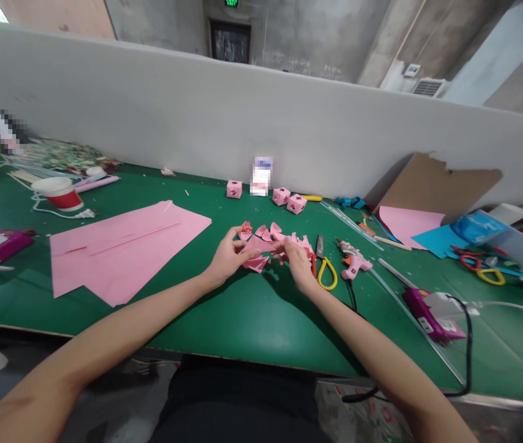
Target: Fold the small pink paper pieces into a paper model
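Between my two hands is a piece of pink paper (268, 245), held a little above the green table. My left hand (230, 255) pinches its left end between thumb and fingers. The fingers of my right hand (296, 263) are closed on its right end. Around and behind the paper lie several small cut pink paper pieces (275, 230), partly hidden by my hands. Just right of my right hand lie scissors (326, 271) with yellow and orange handles. Farther right is a pink glue gun (355, 263) with a black cord.
Large pink paper sheets (127, 252) spread over the left of the green table (243, 326). Pink paper cubes (234, 189) stand at the back by the white partition (187, 117). A paper cup (58, 194) is at left. At right are a purple power strip (432, 317) and red-yellow scissors (483, 269).
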The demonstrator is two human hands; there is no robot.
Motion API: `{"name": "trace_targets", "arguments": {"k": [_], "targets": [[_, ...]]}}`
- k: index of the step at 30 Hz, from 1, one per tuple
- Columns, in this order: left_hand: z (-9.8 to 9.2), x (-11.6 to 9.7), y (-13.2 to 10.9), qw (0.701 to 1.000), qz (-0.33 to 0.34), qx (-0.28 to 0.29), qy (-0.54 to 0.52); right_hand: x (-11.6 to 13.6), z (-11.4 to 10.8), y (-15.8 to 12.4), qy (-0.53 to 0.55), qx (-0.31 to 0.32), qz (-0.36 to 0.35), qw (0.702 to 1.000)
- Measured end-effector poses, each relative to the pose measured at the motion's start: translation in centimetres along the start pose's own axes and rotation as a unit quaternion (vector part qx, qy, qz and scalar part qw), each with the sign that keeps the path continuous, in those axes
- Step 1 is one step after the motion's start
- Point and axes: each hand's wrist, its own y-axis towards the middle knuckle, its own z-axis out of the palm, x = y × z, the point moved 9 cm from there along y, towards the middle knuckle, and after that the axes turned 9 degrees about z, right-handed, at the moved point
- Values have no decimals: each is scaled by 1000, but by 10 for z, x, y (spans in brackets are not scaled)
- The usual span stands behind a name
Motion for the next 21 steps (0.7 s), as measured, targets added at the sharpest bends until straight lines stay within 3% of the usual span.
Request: {"name": "trace_targets", "arguments": {"k": [8, 21], "targets": [[4, 1, -1, 998, 16, 34, 41, -1, 15, -7, -39, 47, -45, 997], [9, -3, -2, 991, 56, 59, 102, 8, 17, -13, -174, 28, -77, 981]]}}
